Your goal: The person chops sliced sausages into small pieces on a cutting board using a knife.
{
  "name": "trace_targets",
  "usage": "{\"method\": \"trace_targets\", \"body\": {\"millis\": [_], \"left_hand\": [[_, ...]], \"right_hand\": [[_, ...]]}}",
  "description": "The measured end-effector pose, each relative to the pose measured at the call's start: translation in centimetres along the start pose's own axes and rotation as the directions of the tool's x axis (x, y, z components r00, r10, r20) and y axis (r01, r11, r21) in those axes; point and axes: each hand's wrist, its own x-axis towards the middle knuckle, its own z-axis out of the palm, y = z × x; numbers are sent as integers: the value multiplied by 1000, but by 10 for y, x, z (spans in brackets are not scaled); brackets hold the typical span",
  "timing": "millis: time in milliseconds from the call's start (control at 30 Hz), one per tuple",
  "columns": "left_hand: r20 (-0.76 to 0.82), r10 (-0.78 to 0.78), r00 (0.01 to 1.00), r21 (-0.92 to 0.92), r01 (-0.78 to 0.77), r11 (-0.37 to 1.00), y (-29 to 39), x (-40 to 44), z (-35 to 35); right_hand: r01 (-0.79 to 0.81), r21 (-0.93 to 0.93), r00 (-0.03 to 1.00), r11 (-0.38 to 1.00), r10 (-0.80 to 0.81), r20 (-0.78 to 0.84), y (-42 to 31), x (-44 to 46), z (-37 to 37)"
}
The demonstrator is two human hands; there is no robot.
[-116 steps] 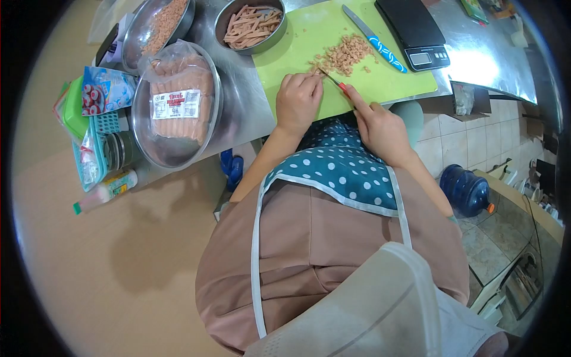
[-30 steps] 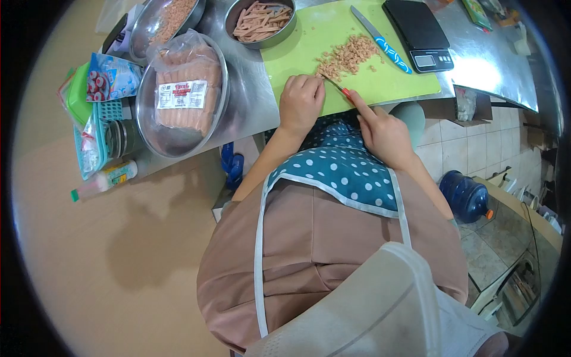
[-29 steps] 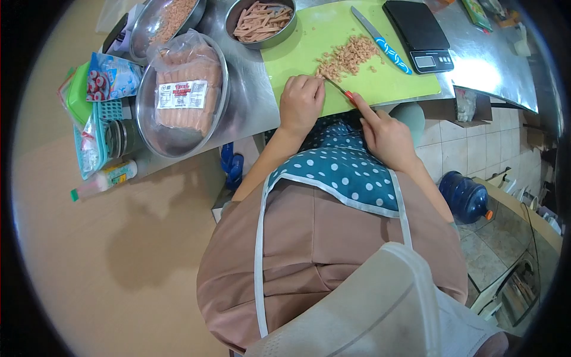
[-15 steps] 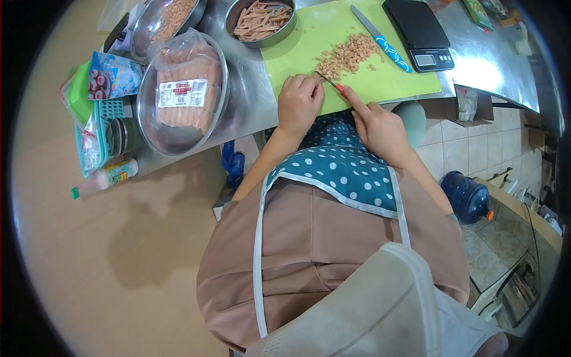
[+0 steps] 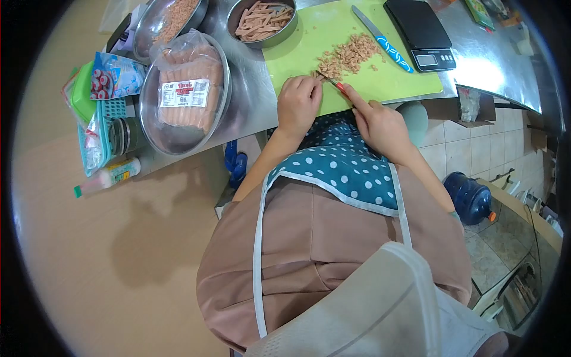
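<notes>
On the green cutting board (image 5: 315, 35), my left hand (image 5: 298, 104) is closed with its fingers bunched at the near edge. Pinkish sausage strips poke out at its fingertips, mostly hidden by the hand. My right hand (image 5: 380, 128) grips a small knife with a red handle (image 5: 340, 87), index finger stretched along it. The dark blade meets the strips beside my left fingers. Just beyond the blade lies a loose heap of diced sausage (image 5: 351, 55). A larger knife with a blue-and-white patterned handle (image 5: 394, 52) rests to the right of the heap.
A round metal tin (image 5: 279, 40) of sausage strips stands at the board's far left. Farther left are a steel bowl (image 5: 223, 104) with packaged sausages, another bowl (image 5: 141, 41) of diced pieces, and a teal basket (image 5: 86, 152). A black kitchen scale (image 5: 419, 30) sits right of the board.
The whole view has shifted very slightly to the right. Both hands and the small knife stay in nearly the same place on the board.
</notes>
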Motion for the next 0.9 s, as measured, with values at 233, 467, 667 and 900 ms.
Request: {"method": "trace_targets", "body": {"millis": [233,467,667,900], "left_hand": [[2,3,1000,-14,-3,1000,-1,-1,-3],[3,27,1000,14,-27,1000,4,-2,-6],[33,-24,999,-54,26,998,-1,-4,-5],[-9,-15,1000,-26,15,1000,0,-5,-3]], "right_hand": [[-21,20,1000,1000,22,-16,2,-11,-16],[22,-30,1000,999,-22,11,-6,12,-2],[-18,-29,998,999,19,53,3,-14,-18],[41,35,998,999,-39,-46,-4,-1,-12]]}}
